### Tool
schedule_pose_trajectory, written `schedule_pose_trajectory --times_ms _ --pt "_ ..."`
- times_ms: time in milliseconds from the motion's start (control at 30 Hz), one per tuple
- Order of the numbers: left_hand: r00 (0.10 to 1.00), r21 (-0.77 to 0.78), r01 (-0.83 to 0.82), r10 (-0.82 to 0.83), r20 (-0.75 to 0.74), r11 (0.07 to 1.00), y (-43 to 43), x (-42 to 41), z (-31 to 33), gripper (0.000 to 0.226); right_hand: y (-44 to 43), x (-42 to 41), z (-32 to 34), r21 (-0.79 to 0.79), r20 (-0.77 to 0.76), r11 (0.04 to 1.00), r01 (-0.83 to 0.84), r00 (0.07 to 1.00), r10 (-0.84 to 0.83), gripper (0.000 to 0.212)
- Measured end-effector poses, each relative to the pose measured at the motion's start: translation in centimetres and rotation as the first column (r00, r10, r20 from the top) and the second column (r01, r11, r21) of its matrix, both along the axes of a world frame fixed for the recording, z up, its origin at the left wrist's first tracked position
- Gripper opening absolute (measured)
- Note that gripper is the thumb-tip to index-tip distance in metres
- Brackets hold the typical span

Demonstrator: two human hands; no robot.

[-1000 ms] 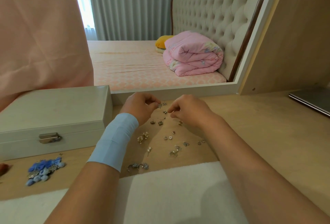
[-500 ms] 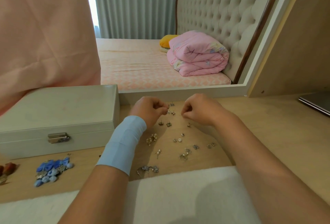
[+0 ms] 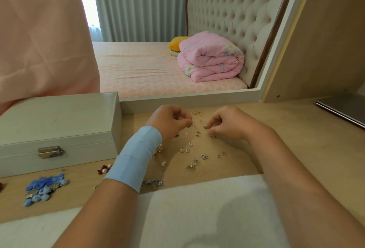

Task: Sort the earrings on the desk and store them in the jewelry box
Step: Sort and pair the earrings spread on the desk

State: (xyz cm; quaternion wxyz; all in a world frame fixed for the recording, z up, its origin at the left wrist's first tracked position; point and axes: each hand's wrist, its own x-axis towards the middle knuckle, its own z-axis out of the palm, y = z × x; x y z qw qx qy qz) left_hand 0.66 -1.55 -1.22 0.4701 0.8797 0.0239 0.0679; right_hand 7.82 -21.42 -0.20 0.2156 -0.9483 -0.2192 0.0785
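Several small silver and gold earrings (image 3: 195,152) lie scattered on the wooden desk (image 3: 286,129) between my hands. My left hand (image 3: 169,122), with a pale blue band round the wrist, pinches a small silver earring (image 3: 192,124) at its fingertips. My right hand (image 3: 225,124) pinches another small silver earring (image 3: 205,127). A pair of gold hoops (image 3: 197,113) lies just behind the hands. The cream jewelry box (image 3: 57,127) sits to the left, lid down and clasp fastened.
Blue flower earrings (image 3: 44,187) lie at the front left, a red and pearl piece (image 3: 103,168) beside my left wrist. A white towel (image 3: 177,214) covers the near edge. A mirror stands behind the desk. A grey flat device (image 3: 343,107) lies far right.
My hands drew slightly apart, each with a small earring at its fingertips. The gold hoops behind them came into sight. The view shifted to the left.
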Motion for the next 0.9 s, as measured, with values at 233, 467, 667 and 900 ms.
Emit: schedule_pose_trajectory --times_ms 233,467,667,900 --pt "0.999 -0.047 -0.046 0.046 0.003 0.998 -0.2 0.0 0.3 0.002 2.0 -1.4 1.3 0.455 -0.03 0.885 -0.103 0.991 0.131 0.019" --pt "1.0 0.044 0.03 -0.03 0.004 0.999 0.0 -0.3 0.6 0.005 1.0 -0.4 1.4 0.47 0.073 0.877 -0.103 0.994 0.077 0.004" --pt "0.991 0.532 0.082 -0.012 -0.133 0.843 -0.8 0.0 0.6 0.009 -1.1 1.4 0.8 0.436 0.124 0.9 0.017 0.989 -0.079 0.004" --pt "0.994 0.706 0.062 0.018 -0.105 0.706 -1.7 0.5 0.2 0.016 -0.9 1.8 -0.3 0.392 0.099 0.918 0.066 0.989 -0.113 0.007"
